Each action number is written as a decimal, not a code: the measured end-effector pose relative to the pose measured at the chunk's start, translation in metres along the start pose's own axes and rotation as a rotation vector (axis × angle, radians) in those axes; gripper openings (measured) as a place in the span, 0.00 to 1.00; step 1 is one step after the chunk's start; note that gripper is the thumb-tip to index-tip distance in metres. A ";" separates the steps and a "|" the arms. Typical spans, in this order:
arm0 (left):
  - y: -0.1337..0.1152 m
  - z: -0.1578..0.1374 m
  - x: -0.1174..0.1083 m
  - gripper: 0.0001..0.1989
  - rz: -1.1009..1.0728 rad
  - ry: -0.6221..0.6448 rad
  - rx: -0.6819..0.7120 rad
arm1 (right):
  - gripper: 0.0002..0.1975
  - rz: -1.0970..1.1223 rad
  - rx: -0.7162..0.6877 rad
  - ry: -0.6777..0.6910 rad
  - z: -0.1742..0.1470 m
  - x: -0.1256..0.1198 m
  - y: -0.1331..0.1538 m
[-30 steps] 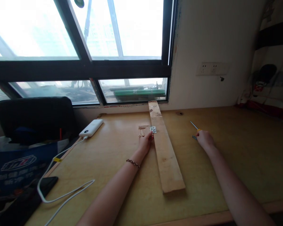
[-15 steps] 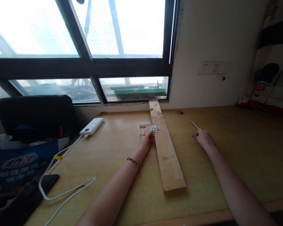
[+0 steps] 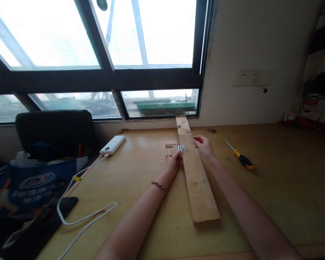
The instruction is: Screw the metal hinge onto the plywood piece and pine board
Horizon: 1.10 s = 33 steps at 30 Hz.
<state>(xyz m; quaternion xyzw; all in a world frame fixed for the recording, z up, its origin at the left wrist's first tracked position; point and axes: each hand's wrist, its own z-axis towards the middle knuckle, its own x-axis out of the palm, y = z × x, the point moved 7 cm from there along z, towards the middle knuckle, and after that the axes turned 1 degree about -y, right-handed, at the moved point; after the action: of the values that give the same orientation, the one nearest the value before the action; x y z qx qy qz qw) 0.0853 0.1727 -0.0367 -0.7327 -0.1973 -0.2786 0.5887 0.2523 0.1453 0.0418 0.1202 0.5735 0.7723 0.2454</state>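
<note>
A long wooden board (image 3: pixel 199 184) lies lengthwise on the table, its far end near the window. At its left edge a small metal hinge (image 3: pixel 181 148) bridges the board and a short wood piece (image 3: pixel 170 149). My left hand (image 3: pixel 173 161) is closed at the hinge's lower edge, thumb and fingers pressed against it. Over the board's right edge my right hand (image 3: pixel 203 145) makes a pinch; what is between the fingertips is too small to make out. Right of the board lie a few small screws (image 3: pixel 229 159) and a yellow-and-black screwdriver (image 3: pixel 243 160).
A white power bank (image 3: pixel 113 145) with a white cable sits at the table's left edge. Nearer me lies a dark flat object (image 3: pixel 59 213). A black chair (image 3: pixel 55 130) and a blue bag (image 3: pixel 40 184) stand left of the table. The window and wall bound the far side.
My right hand has moved left from beside the screws and screwdriver to the board's right edge. My left hand stays at the hinge. The view has shifted slightly left.
</note>
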 end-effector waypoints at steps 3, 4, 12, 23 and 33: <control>-0.001 -0.001 0.000 0.14 0.006 -0.006 0.010 | 0.11 -0.051 -0.026 -0.006 0.006 0.039 -0.004; -0.001 -0.001 0.000 0.14 0.008 -0.012 0.005 | 0.10 -0.086 -0.039 -0.014 0.007 0.045 -0.006; 0.000 0.001 -0.003 0.13 0.010 -0.044 -0.011 | 0.06 -0.345 -0.128 -0.025 -0.002 0.044 -0.004; 0.000 0.001 -0.002 0.12 0.026 -0.033 0.005 | 0.04 -0.414 -0.159 0.003 -0.002 0.049 -0.001; -0.002 0.000 -0.002 0.12 -0.038 -0.047 -0.011 | 0.05 -0.386 -0.200 0.032 -0.005 0.050 0.004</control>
<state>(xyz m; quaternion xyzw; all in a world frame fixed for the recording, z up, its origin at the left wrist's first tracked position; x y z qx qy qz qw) 0.0826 0.1728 -0.0369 -0.7385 -0.2236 -0.2736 0.5743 0.2064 0.1659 0.0388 -0.0289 0.5102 0.7658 0.3904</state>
